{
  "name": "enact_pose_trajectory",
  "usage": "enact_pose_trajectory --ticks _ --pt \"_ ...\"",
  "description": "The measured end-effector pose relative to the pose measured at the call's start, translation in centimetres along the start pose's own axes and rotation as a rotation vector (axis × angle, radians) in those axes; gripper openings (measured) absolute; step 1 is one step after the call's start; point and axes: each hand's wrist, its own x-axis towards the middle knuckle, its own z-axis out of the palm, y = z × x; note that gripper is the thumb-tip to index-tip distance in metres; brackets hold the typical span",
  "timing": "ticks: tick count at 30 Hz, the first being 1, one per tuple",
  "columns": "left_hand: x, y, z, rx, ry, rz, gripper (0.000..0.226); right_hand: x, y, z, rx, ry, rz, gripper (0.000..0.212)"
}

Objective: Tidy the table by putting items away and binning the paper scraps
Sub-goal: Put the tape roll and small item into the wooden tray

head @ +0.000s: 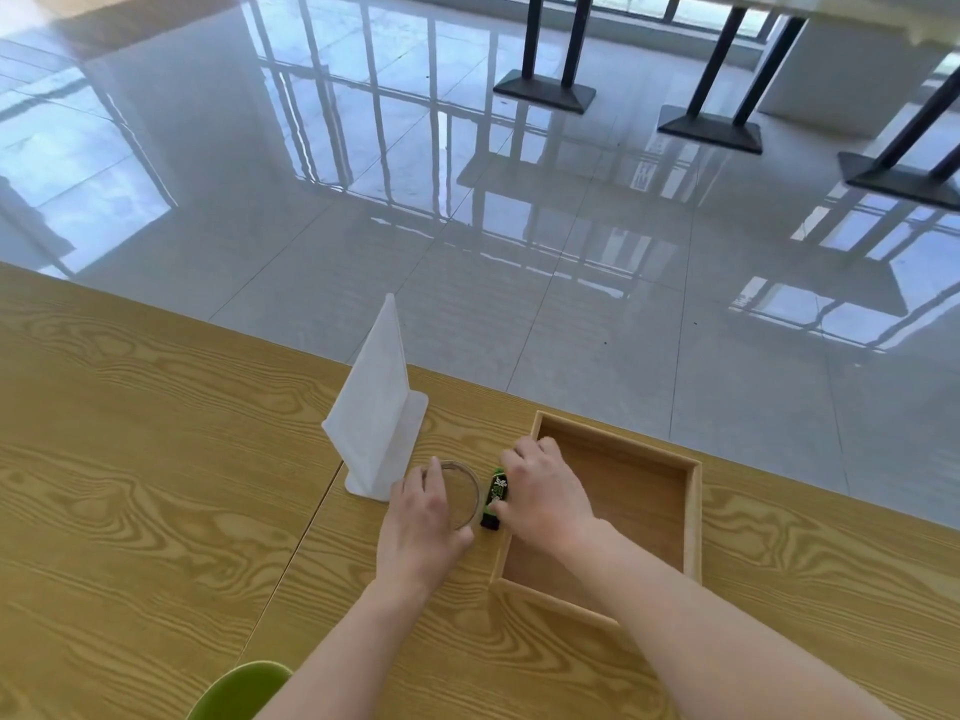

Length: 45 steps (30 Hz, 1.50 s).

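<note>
1. Tape roll: clear ring, laid flat on the table, just near of the sign holder's base and just left of the glue stick. Its left part is covered by the left hand.
2. Left hand: laid over the tape roll from the near side, fingers curled over the far rim and thumb set against the near right rim. The grip is clamped on the roll.
3. Glue stick: green and black, laid flat on the table, long axis running near to far, between the tape roll and the left wall of the tray. Whether the wall is touched cannot be told.
4. Right hand: reached in across the tray's near left corner, thumb at the stick's near end and fingers bent over its far end. The grip is closed on the glue stick.
5. Wooden tray: square, shallow, open-topped, set right of the glue stick near the table's far edge.
6. Sign holder: white, upright on a flat base, placed far left of the tape roll.
7. Green chair: partly seen at the near edge.
8. Tiled floor: glossy, seen beyond the table.
</note>
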Motion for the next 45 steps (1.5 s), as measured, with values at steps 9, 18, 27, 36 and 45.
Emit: enact_pose_trajectory --ticks 9,18,27,36,45 --pt "-2.2 0.7 -0.7 -0.096 0.082 -0.054 0.101 1.8 -1.4 1.8 -0.303 -0.166 -0.124 0.048" --pt "-2.5 1.1 -1.3 -0.151 0.072 -0.049 0.098 -1.1 3.2 -0.3 0.163 0.124 0.108 0.052" --pt "-3.0 2.8 -0.7 -0.156 0.056 0.0 0.098 -0.2 5.6 0.6 0.232 -0.019 0.192 0.058" --pt "-2.4 3.9 -0.5 -0.148 0.058 0.09 0.098 -2.2 5.8 0.5 0.556 0.183 0.278 0.049" --pt "-0.7 9.0 2.7 -0.072 -0.019 0.366 0.098 -6.1 8.4 0.3 0.872 0.169 0.566 0.017"
